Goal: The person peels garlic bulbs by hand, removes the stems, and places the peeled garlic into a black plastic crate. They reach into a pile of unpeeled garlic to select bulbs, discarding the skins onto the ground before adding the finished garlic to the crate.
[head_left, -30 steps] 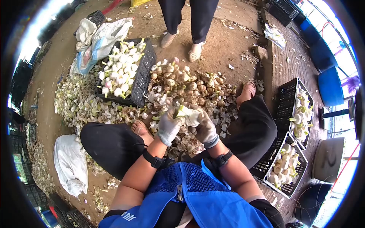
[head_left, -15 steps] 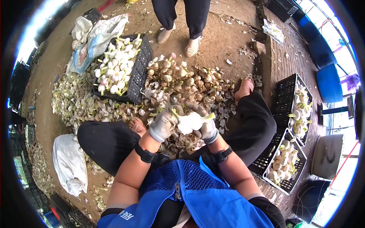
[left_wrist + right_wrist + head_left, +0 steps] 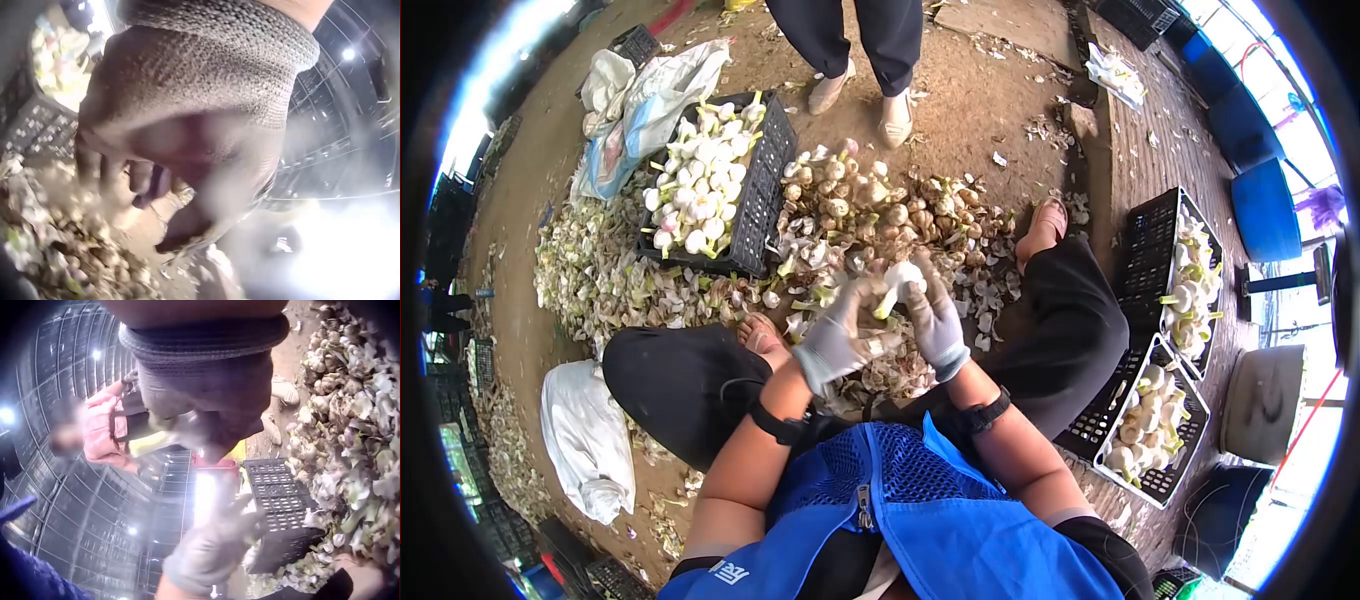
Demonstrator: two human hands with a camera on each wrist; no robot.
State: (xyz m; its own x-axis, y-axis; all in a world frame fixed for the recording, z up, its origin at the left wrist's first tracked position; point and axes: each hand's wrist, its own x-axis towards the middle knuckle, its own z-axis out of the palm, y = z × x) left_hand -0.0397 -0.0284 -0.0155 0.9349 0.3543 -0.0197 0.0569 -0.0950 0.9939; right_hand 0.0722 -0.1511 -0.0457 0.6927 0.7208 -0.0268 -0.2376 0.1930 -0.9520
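A white garlic bulb [image 3: 903,274] with a pale green stem is pinched between the thumb and fingers of the gloved right hand [image 3: 938,325], above the peelings. In the right wrist view the stem [image 3: 150,444] points away from the right hand [image 3: 203,387]. The gloved left hand [image 3: 838,335] is just left of the bulb, blurred, with a gap between them. Its fingers look loosely bent in the left wrist view, where the left hand [image 3: 187,119] shows nothing in its grasp. Unpeeled garlic [image 3: 900,210] lies heaped beyond both hands.
A black crate [image 3: 764,190] of white bulbs stands at the far left, beside sacks [image 3: 662,95]. Two more crates of garlic [image 3: 1146,420] stand on the right. Peelings [image 3: 630,270] cover the ground. Another person's legs [image 3: 887,45] are ahead; a white sack [image 3: 587,435] lies left.
The left hand has come away from the bulb, which it touched before. The right hand now holds the bulb with the stem pointing down-left. The standing person's legs appear farther left.
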